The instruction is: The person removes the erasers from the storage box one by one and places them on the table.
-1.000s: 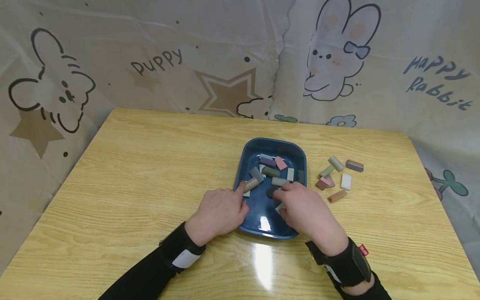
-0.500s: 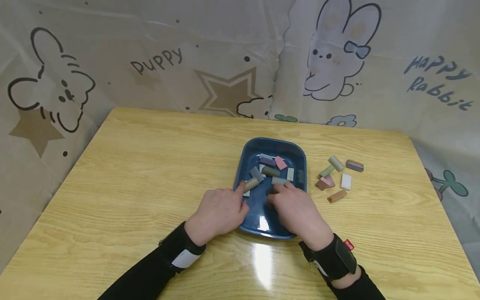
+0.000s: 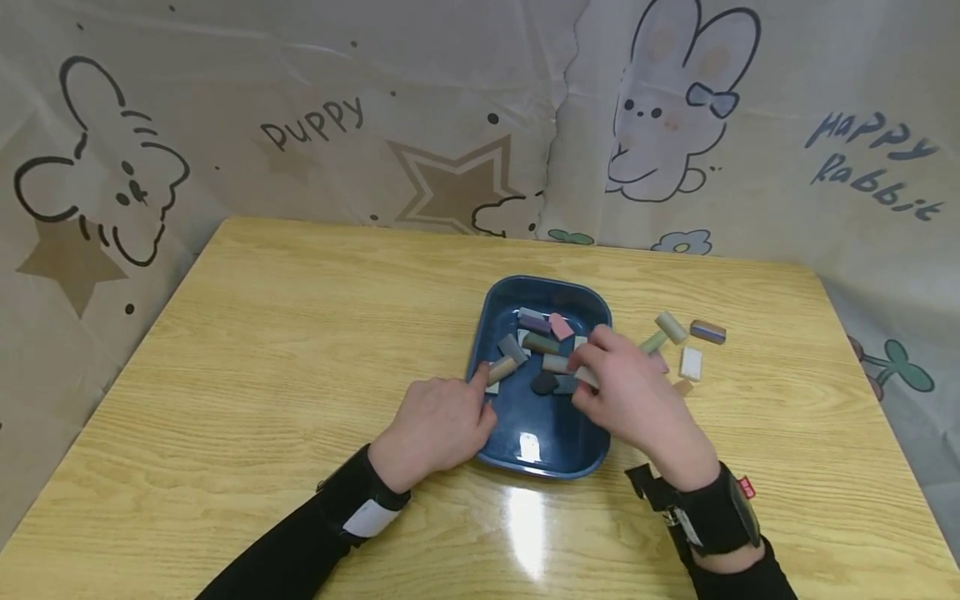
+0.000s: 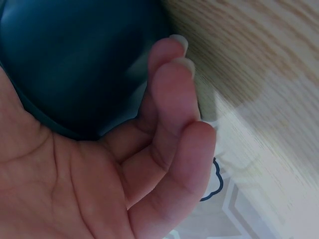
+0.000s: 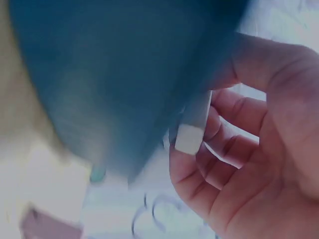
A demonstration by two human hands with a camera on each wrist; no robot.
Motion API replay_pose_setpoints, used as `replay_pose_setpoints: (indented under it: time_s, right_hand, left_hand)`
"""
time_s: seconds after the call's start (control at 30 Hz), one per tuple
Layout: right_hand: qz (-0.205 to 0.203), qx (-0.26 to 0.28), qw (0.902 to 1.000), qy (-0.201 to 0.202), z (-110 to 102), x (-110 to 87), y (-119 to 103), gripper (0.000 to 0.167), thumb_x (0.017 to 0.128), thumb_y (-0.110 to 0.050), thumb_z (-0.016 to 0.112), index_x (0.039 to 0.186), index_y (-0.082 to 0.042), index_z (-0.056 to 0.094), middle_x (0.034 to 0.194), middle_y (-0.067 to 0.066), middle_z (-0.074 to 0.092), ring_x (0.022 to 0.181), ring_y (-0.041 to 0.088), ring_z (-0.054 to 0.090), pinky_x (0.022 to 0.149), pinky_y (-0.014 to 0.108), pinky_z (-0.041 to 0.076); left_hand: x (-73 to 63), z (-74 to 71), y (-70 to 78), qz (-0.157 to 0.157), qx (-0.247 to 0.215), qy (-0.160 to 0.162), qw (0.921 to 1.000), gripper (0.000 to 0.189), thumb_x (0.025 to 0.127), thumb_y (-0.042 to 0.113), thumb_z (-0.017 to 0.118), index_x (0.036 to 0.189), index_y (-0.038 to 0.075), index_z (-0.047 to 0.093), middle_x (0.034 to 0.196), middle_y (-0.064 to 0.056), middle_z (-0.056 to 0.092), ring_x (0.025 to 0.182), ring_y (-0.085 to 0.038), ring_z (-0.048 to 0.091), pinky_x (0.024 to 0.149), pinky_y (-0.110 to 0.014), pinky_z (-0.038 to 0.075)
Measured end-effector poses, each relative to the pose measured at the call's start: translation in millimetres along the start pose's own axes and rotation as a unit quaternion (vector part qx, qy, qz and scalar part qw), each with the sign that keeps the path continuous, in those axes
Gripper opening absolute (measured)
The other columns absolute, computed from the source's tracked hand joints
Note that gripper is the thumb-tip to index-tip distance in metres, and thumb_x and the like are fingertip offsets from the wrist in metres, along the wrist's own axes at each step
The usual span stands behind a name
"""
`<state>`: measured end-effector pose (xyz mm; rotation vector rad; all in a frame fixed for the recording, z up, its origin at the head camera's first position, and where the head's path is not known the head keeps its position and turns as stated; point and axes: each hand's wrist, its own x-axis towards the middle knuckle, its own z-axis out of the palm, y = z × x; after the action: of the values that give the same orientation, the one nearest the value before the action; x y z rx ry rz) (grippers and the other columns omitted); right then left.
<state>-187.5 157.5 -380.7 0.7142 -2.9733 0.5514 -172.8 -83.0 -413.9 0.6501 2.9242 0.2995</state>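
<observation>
A dark blue tray [image 3: 547, 454] holds several small toy blocks. My left hand [image 3: 442, 421] grips the tray's left rim, with thumb and index finger at the edge beside a beige block [image 3: 501, 370]. In the left wrist view, the other fingers [image 4: 174, 99] curl outside the tray wall. Over the tray's right side, my right hand [image 3: 630, 392] pinches a white block [image 5: 192, 134] between thumb and fingers. Just left of it lie a dark round block [image 3: 544, 383], a grey block [image 3: 556, 364] and a dark ridged block [image 3: 566, 384].
Right of the tray, loose blocks lie on the wooden table [image 3: 300, 333]: a green one [image 3: 653, 342], a tan cylinder [image 3: 671, 327], a brown one with a blue stripe [image 3: 708, 332] and a white one [image 3: 691, 364]. A printed cloth [image 3: 337, 167] hangs behind.
My right hand dipped toward the tray's middle, then moved right and slightly up with the white block. The dark ridged block now shows beside the round one. My left hand has stayed put.
</observation>
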Motion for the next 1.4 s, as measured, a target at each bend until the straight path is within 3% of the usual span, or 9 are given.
replay_pose_setpoints:
  time_s: [0.17,0.33,0.63,0.9,1.2,1.4]
  right_hand:
    - [0.071,-0.018,0.9973,-0.003,-13,-4.1,28,0.016,0.079,-0.006,0.067,0.095,-0.002,0.069,0.091,0.009,0.052,0.069,0.021,0.048,0.061,0.034,0.042]
    - [0.105,-0.027,0.9926,-0.055,-8,-4.5,46,0.016,0.081,-0.008,0.067,0.096,-0.002,0.069,0.087,0.009,0.052,0.069,0.022,0.049,0.059,0.034,0.041]
    - [0.113,-0.045,0.9892,-0.081,-2,-2.1,46,0.017,0.080,-0.009,0.073,0.096,-0.007,0.067,0.085,0.008,0.057,0.074,0.023,0.054,0.062,0.038,0.045]
    - [0.115,-0.083,0.9874,-0.071,1,-2.6,36,0.015,0.079,-0.009,0.075,0.091,-0.010,0.067,0.076,0.004,0.058,0.062,0.019,0.053,0.049,0.032,0.041]
    - [0.121,-0.079,0.9875,-0.062,3,-2.8,42,0.018,0.078,-0.006,0.074,0.096,-0.007,0.068,0.079,0.006,0.063,0.064,0.020,0.056,0.050,0.035,0.044]
    - [0.125,-0.053,0.9872,-0.084,5,-3.2,50,0.019,0.081,-0.003,0.070,0.099,-0.007,0.068,0.075,0.002,0.059,0.062,0.018,0.052,0.051,0.032,0.040]
  left_hand:
    - [-0.2,-1.4,0.1,-0.001,0.000,-0.003,1.0000,0.053,0.094,0.032,0.051,0.136,-0.001,0.053,0.054,0.003,0.045,0.043,-0.013,0.042,0.038,-0.030,0.032]
    - [-0.8,-0.6,-0.7,-0.004,0.001,-0.001,1.0000,0.054,0.094,0.033,0.051,0.136,0.000,0.053,0.054,0.003,0.046,0.044,-0.013,0.043,0.038,-0.030,0.033]
    - [-1.2,0.3,-0.8,-0.005,-0.001,-0.002,1.0000,0.054,0.094,0.032,0.051,0.137,-0.001,0.053,0.053,0.003,0.044,0.042,-0.012,0.042,0.038,-0.029,0.032]
    - [-0.3,0.9,-0.2,-0.005,-0.007,-0.006,0.9999,0.056,0.094,0.032,0.052,0.139,-0.001,0.050,0.051,0.004,0.041,0.041,-0.012,0.041,0.037,-0.028,0.030]
    - [0.1,0.8,-0.1,-0.005,-0.006,-0.009,0.9999,0.057,0.094,0.033,0.051,0.140,-0.001,0.049,0.051,0.004,0.040,0.041,-0.012,0.041,0.037,-0.028,0.030]
    - [0.6,0.9,-0.1,-0.004,-0.004,-0.012,0.9999,0.057,0.094,0.033,0.051,0.140,-0.001,0.049,0.051,0.005,0.040,0.040,-0.012,0.040,0.037,-0.028,0.030]
